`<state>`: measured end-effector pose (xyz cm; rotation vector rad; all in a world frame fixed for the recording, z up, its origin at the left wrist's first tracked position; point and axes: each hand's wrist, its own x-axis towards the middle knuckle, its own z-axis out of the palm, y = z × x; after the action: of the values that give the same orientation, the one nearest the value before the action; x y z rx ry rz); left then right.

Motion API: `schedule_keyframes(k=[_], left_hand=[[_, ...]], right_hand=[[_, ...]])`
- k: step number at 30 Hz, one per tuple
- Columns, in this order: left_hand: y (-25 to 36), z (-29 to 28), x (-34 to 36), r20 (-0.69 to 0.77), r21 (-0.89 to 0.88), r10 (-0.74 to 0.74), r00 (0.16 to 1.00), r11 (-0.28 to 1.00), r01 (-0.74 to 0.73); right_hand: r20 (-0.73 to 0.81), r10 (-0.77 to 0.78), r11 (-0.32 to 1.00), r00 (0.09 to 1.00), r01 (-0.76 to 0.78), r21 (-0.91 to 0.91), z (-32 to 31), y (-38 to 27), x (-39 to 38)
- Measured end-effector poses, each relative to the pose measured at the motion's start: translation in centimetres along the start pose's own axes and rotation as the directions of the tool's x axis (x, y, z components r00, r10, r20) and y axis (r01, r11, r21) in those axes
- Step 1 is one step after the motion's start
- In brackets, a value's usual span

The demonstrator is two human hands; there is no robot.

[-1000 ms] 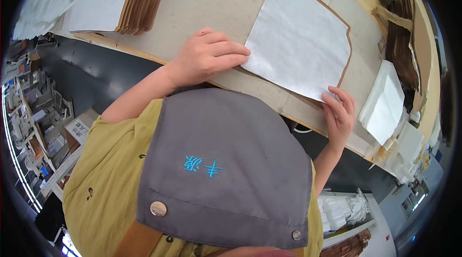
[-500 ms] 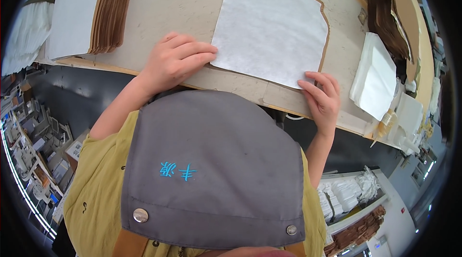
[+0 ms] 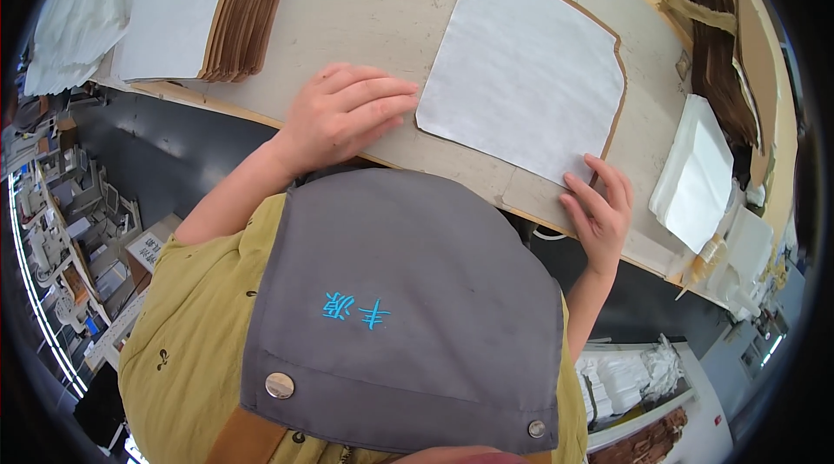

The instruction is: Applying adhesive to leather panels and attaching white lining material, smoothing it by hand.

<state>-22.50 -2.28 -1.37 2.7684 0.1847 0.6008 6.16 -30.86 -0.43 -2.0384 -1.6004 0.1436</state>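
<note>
A white sheet piece (image 3: 521, 73) lies flat on the worktable in front of me. A brown layer beneath it shows along its far and right edges. My left hand (image 3: 347, 112) hovers close to the sheet's left corner with its fingers stretched out. Its fingertips seem just off the edge, and nothing is in it. My right hand (image 3: 601, 214) is at the near right corner, one fingertip resting on the sheet. The thumb is apart from that finger, below the near edge.
At the left stand a stack of brown pieces (image 3: 248, 16) topped by a white sheet and a strapped white bundle (image 3: 82, 25). On the right are folded white sheets (image 3: 695, 173), a brush (image 3: 704, 260) and a brown stack (image 3: 721, 64). The table's front edge (image 3: 221, 108) runs before me.
The whole view has shifted, so the table's things appear further right and lower. My left fingertips have come slightly away from the sheet's corner. The right thumb has parted from the near edge.
</note>
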Motion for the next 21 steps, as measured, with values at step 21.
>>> schedule_keyframes(k=[21], left_hand=[[4.5,3.7,9.0,0.360,-0.069,0.318,0.877,0.947,-0.315]], right_hand=[[-0.018,0.004,0.994,1.000,-0.005,-0.111,-0.5,-0.3,-0.7]])
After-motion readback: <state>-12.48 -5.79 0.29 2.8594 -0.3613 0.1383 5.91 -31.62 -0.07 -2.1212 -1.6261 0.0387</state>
